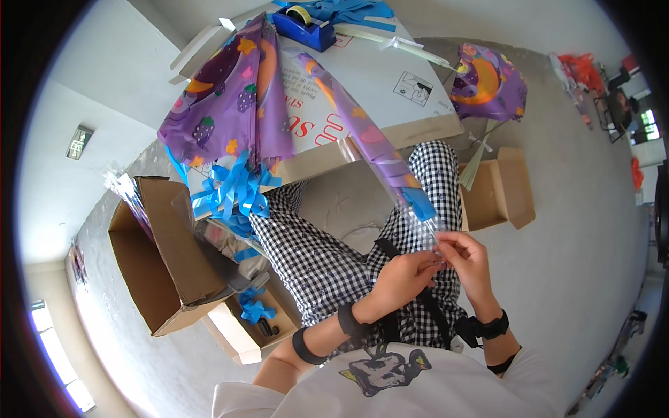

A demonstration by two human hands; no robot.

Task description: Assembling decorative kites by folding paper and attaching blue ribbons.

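A long roll of purple printed fabric [369,136], perhaps a folded kite, slants from the tabletop down over my right thigh. Blue material [419,204] shows at its lower end, inside a clear plastic sleeve [426,224]. The sleeve's near end is pinched between the fingertips of my right hand [465,263]. Close against it from the left, my left hand [406,277] has its fingers closed on the same plastic end. Exactly how the fingers grip the plastic is too small to tell.
More purple printed fabric [230,104] with blue ribbons [237,188] drapes over the table's left edge. A blue tape dispenser [304,29] stands on the white board [383,83]. Open cardboard boxes [188,244] flank my legs. Another purple piece [490,82] hangs at the right corner.
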